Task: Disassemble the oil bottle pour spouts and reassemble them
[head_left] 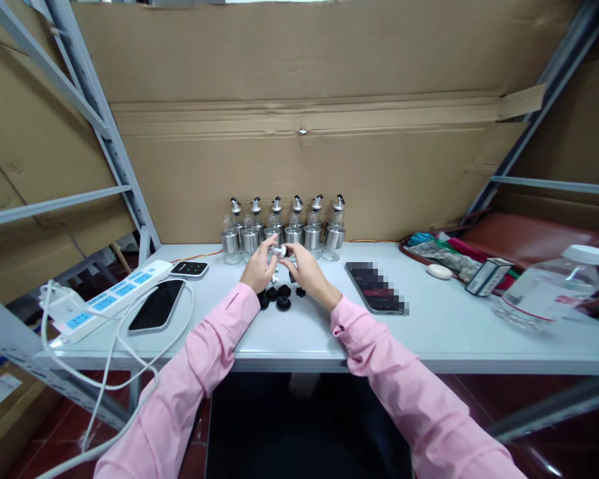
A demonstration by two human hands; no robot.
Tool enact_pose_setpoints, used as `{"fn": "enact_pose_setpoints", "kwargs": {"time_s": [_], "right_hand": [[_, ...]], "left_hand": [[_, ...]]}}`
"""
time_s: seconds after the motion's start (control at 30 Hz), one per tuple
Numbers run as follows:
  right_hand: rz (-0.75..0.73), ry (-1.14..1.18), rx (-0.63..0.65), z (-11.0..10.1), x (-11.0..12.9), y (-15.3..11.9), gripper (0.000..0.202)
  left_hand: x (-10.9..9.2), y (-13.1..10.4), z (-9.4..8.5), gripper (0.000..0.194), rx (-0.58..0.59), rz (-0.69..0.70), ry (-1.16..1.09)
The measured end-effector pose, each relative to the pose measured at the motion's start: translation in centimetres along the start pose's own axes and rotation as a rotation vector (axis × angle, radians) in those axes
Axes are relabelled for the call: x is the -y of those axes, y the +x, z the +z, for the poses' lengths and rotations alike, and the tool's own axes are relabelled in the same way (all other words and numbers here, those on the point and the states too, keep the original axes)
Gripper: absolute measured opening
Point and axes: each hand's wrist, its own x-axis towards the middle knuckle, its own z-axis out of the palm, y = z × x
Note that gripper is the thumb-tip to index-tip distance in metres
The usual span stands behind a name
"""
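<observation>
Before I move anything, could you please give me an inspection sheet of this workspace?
Surface: pale tabletop; no spill seen.
Things being worked on: small pale part in the fingers; black round parts below; metal-sleeved glass bottles behind, the back ones topped with pourers.
Clutter: phone and small lit device at left; dark device, small box and clear plastic bottle at right.
Hands: left hand and right hand meet at the part.
Cables: white cables loop off the front edge near the power strip.
Surroundings: cardboard behind, metal frame at the sides; other people: nothing seen.
</observation>
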Motion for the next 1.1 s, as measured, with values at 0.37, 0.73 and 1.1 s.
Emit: {"fn": "enact_pose_setpoints", "kwargs": {"time_s": [0.37,0.73,1.1], "right_hand": [[0.052,-0.058,0.049,0.1,0.8,0.2,0.024],[0.098,-0.11,0.071,0.2,1.6,0.8,0.021],[0.096,-0.13,0.107,-0.3,1.7,0.7,0.026]], "left_hand": [[-0.3,0.4,-0.9,0.032,0.043,0.273,0.451],[0.0,0.3,-0.3,0.029,0.031,0.184,0.466],[0.1,0.0,0.2,0.032,0.097,0.113,0.444]]}}
